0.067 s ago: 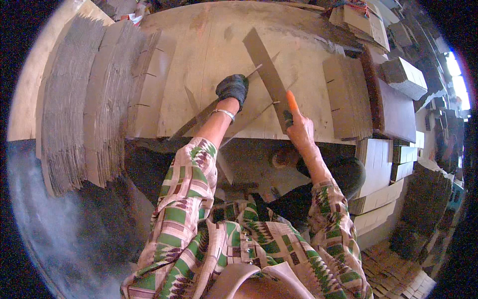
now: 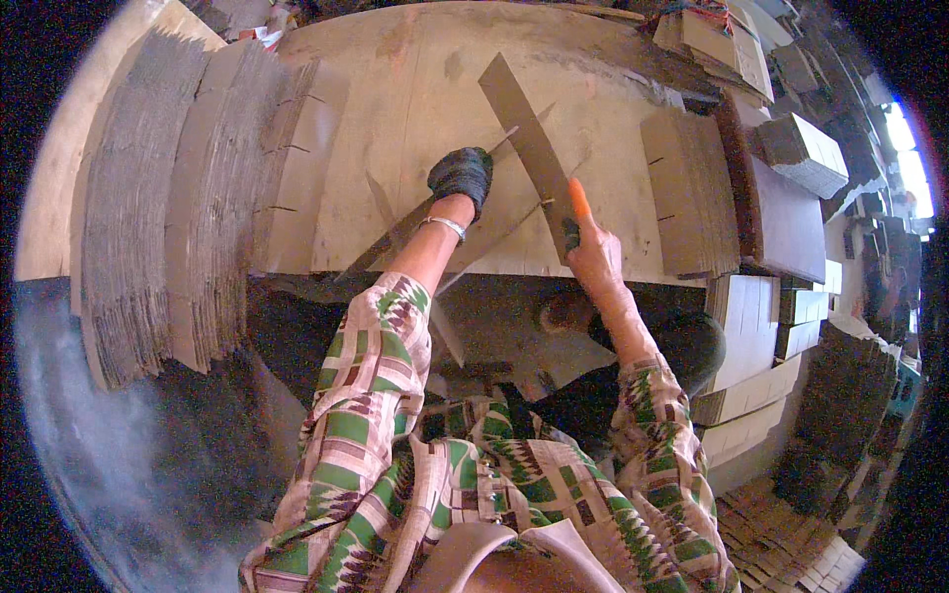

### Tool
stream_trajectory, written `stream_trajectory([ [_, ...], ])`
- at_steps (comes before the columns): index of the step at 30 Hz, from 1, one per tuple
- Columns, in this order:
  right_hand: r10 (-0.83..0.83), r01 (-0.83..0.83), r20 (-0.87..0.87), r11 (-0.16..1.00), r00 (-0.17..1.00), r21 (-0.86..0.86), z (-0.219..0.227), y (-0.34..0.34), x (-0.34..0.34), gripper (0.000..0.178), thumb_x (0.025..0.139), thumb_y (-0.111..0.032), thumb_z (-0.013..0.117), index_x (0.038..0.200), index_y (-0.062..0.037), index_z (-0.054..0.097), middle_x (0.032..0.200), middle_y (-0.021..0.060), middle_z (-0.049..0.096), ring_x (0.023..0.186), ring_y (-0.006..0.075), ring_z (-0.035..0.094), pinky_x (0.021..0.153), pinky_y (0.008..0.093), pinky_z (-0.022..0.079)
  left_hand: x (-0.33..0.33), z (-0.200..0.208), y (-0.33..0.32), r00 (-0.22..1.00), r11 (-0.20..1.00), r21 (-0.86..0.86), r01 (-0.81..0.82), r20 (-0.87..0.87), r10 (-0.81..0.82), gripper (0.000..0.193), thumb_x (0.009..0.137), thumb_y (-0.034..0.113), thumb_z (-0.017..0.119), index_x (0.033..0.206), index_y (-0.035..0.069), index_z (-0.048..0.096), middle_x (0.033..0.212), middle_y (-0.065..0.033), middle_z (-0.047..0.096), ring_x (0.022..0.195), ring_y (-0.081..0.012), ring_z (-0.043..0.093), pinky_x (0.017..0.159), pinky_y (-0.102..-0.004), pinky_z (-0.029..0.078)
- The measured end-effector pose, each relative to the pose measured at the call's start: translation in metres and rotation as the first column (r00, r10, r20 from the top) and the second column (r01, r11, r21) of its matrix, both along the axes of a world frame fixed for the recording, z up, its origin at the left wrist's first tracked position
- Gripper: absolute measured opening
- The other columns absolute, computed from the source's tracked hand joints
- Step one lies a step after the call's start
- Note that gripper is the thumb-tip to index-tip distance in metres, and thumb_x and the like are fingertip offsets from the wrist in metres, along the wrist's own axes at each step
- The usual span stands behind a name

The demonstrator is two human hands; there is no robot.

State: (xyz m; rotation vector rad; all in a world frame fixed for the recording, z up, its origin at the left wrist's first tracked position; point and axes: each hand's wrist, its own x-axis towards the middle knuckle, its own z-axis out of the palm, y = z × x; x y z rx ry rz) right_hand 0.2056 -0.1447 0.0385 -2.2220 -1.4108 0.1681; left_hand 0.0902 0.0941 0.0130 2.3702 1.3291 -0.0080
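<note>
My left hand [image 2: 462,176], in a dark knit glove, is closed around thin cardboard strips [image 2: 386,240] that cross one another over the table. Their narrow ends stick out on both sides of the fist and below the wrist. My bare right hand [image 2: 597,255] has an orange cover on its outstretched index finger. Its thumb side presses on the near end of a long, flat cardboard strip [image 2: 524,124], which slants away to the far left. This strip lies to the right of the gloved fist, across the tips of the crossed strips. Something dark covers the right thumb.
A pale wooden table [image 2: 395,89] lies under my hands. Tall stacks of cardboard strips [image 2: 148,198] stand along its left side. Another slotted stack [image 2: 689,193] is on the right, beside a brown box [image 2: 786,222]. More cardboard bundles [image 2: 746,405] sit lower right.
The far end of the long cardboard strip has shifted slightly to the left. Both hands stay nearly where they were.
</note>
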Motion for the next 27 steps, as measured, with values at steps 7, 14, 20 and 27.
stream_trajectory([
  [7,-0.020,0.020,0.030,1.000,0.999,0.001,0.004,0.007,-0.017,0.096,0.080,-0.002,0.064,0.159,-0.0223,0.014,0.078,0.0208,0.069,0.066,0.0429,0.067,0.057,0.0532,0.051,0.000,0.001,0.001,1.000,1.000,0.007,-0.028,0.010,0.028,0.036,0.094,0.035,0.044,0.102,0.017,0.074,0.109,-0.0142,0.071,0.101,-0.0387,0.068,0.086,-0.0504,0.054],
  [14,0.027,-0.020,0.049,0.990,0.998,-0.140,0.023,0.023,-0.010,0.093,0.080,-0.002,0.062,0.158,-0.0228,0.018,0.075,0.0208,0.069,0.067,0.0410,0.068,0.057,0.0528,0.052,0.001,0.008,-0.003,0.997,0.998,0.002,0.061,-0.052,-0.061,0.034,0.094,0.034,0.046,0.105,0.017,0.073,0.111,-0.0157,0.070,0.102,-0.0395,0.067,0.086,-0.0510,0.054],
  [20,0.058,-0.045,0.030,0.940,0.998,-0.339,0.021,0.039,-0.006,0.097,0.077,0.000,0.064,0.158,-0.0268,0.020,0.079,0.0224,0.069,0.075,0.0413,0.068,0.067,0.0511,0.053,0.004,-0.001,0.004,0.999,0.996,0.089,-0.027,0.037,0.024,0.027,0.090,0.025,0.051,0.100,0.016,0.075,0.105,-0.0161,0.071,0.096,-0.0378,0.070,0.079,-0.0467,0.057],
  [27,0.013,-0.003,0.019,0.907,1.000,-0.420,0.019,0.023,-0.005,0.098,0.078,-0.001,0.063,0.159,-0.0259,0.015,0.084,0.0216,0.070,0.078,0.0412,0.069,0.069,0.0506,0.054,0.003,0.006,0.000,0.999,1.000,0.010,0.021,-0.035,-0.021,0.032,0.095,0.032,0.046,0.109,0.018,0.071,0.113,-0.0146,0.070,0.104,-0.0392,0.067,0.089,-0.0502,0.054],
])
